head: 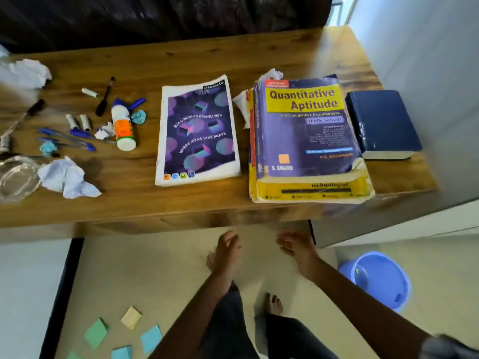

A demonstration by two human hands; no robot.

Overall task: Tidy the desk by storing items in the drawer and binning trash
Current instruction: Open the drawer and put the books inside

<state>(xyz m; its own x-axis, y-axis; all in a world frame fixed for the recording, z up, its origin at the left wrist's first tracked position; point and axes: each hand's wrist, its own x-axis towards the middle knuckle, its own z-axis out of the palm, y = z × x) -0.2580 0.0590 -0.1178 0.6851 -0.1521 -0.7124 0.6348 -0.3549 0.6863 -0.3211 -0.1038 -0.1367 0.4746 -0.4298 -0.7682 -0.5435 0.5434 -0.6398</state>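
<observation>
Both forearms reach forward from the bottom edge, above the floor and the person's bare feet. Left hand [226,248] and right hand [295,248] are just in front of the desk [259,58] edge, below its top, near each other but apart. Each grip is loose, with fingers relaxed and slightly curled, and holds nothing; motion blur hides the fingertips. On the floor at the lower left lie several sticky notes [124,332] in green, blue and pale yellow. A blue bin [379,279] stands on the floor at the right, beside the right forearm.

Nothing on the desk touches the hands. Closest above the right hand is a stack of books [308,141]; the top one reads "Quantitative Aptitude", and a yellow one lies under it. Above the left hand lies a notebook [198,132] with a purple cover. To the right of the stack is a dark blue book [382,124], touching it. Far to the left lie a crumpled paper [66,178], a glue bottle [123,128], some blue pens [67,138], small paper balls [138,116] and a black pen [105,97]. Another crumpled paper [31,72] is at the far left corner, and one more [272,73] sits behind the stack.
</observation>
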